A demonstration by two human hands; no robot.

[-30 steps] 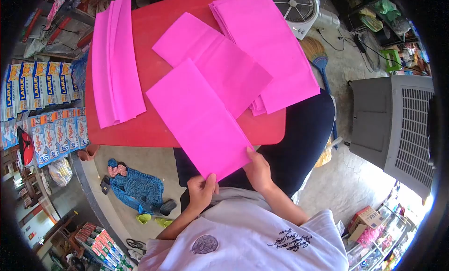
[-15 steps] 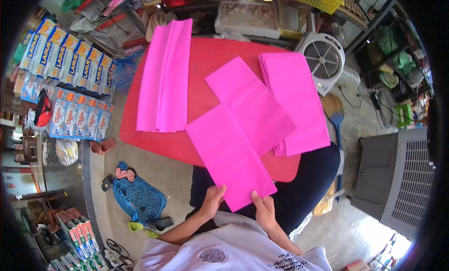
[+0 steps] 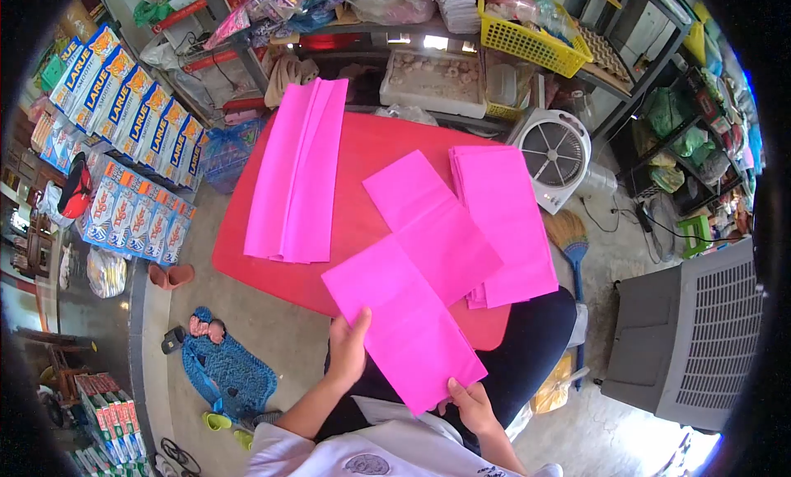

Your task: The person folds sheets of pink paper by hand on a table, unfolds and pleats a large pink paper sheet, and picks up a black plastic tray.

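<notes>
Pleated pink strip (image 3: 297,180) on the left of the tabletop (image 3: 371,143); left hand (image 3: 348,352), fingers clamped on a pink sheet (image 3: 404,320) over the tabletop's near edge; second sheet (image 3: 432,226) farther onto the tabletop; right hand (image 3: 472,404), fingers pinching the held sheet's near end; pink stack (image 3: 509,222) along the tabletop's right

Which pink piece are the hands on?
The nearest pink piece, overhanging the red table: left hand at its side, right hand at its near end. The other pieces lie untouched.

a pale short-sleeved shirt (image 3: 424,452) bears a round grey emblem (image 3: 367,464) above dark trousers (image 3: 534,341).
</notes>
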